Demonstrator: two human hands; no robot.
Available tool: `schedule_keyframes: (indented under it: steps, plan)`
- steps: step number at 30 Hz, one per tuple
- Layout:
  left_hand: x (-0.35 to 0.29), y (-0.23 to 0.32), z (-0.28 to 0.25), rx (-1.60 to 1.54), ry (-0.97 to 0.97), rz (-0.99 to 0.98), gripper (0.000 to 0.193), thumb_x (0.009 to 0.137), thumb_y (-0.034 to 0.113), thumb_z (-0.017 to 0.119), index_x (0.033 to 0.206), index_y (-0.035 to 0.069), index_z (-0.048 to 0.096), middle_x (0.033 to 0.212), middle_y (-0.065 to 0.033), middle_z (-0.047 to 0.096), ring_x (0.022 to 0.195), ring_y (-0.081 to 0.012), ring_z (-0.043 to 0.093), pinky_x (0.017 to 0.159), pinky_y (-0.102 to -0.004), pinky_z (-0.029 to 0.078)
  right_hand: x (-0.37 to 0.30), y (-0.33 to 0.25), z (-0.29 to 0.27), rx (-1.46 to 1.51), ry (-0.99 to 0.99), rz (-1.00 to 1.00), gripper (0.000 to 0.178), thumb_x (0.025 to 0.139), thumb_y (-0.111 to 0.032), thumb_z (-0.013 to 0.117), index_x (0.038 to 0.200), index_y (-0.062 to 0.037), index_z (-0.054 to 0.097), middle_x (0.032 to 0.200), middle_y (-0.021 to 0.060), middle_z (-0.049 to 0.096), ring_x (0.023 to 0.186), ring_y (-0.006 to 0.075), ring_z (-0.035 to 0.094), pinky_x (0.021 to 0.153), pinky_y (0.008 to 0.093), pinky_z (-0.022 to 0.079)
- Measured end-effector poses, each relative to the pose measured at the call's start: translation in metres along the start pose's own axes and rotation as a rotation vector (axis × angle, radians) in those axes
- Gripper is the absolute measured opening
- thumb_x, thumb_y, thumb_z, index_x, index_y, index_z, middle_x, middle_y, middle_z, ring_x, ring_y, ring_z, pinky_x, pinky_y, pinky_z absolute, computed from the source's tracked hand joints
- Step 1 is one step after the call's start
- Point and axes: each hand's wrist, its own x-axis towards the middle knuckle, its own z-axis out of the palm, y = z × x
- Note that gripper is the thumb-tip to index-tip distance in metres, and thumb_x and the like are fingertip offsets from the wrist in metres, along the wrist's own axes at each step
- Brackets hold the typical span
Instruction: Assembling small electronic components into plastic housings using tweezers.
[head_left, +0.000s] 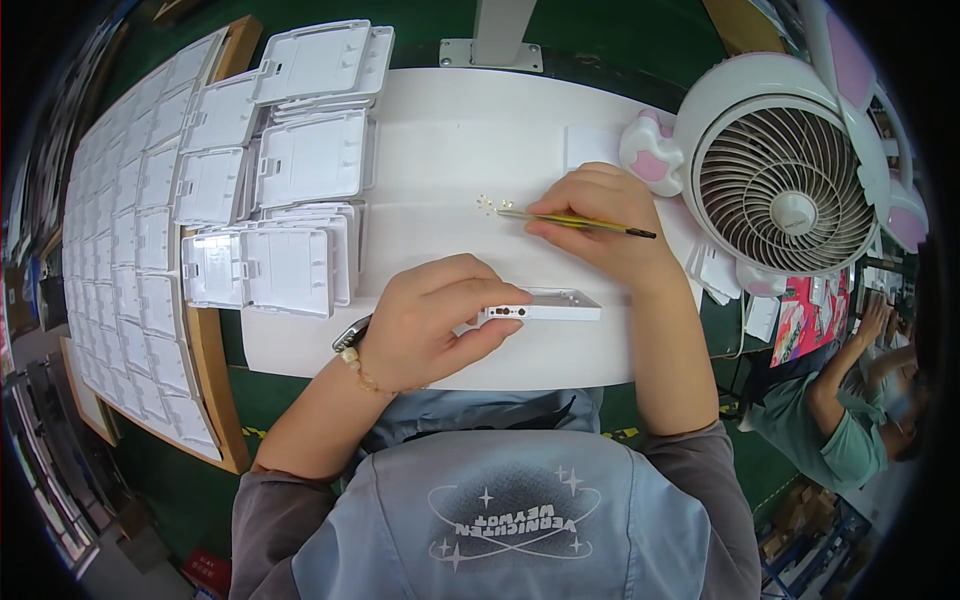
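My left hand [425, 325] pinches the left end of a shallow white plastic case [565, 312] near the table's front edge. Small holes show along the case's near side, and its hollow inside faces up. In my right hand [610, 215] is a pair of yellow and black tweezers [592, 223], held between thumb and fingers. Their metal tips point left and reach a little cluster of tiny gold-coloured pieces [486, 203] on the white tabletop. Whether the tips grip a piece is too small to tell.
Stacks of white plastic covers [310, 165] stand on the table's left, beside a wood-edged rack [130, 230] of similar covers. A white and pink fan [795, 165] occupies the right side. White slips [713, 272] lie below it. Another person [830, 420] sits at far right.
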Motion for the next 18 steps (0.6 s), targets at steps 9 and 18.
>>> schedule_keyframes:
  steps: [9,18]
  plan:
    - [0.0022,0.0045,-0.0022,0.019,-0.019,-0.055,0.026,0.079,0.007,0.077,0.105,0.009,0.072,0.087,-0.0062,0.064,0.062,-0.0163,0.057,0.053,-0.0273,0.047,0.0006,-0.0018,0.0006,0.027,0.019,0.007,0.018,0.068,-0.008,0.084,0.081,-0.0060,0.072,0.076,0.0034,0.067,0.070,0.0197,0.060,0.060,0.0310,0.046]
    - [0.0006,-0.0010,0.0017,0.008,0.003,-0.010,0.026,0.080,0.005,0.076,0.105,0.008,0.072,0.087,-0.0063,0.064,0.057,-0.0137,0.055,0.049,-0.0255,0.046,0.0016,-0.0013,0.0023,0.046,0.025,-0.036,0.017,0.069,-0.009,0.083,0.081,-0.0058,0.071,0.074,0.0036,0.066,0.070,0.0215,0.060,0.062,0.0315,0.046]
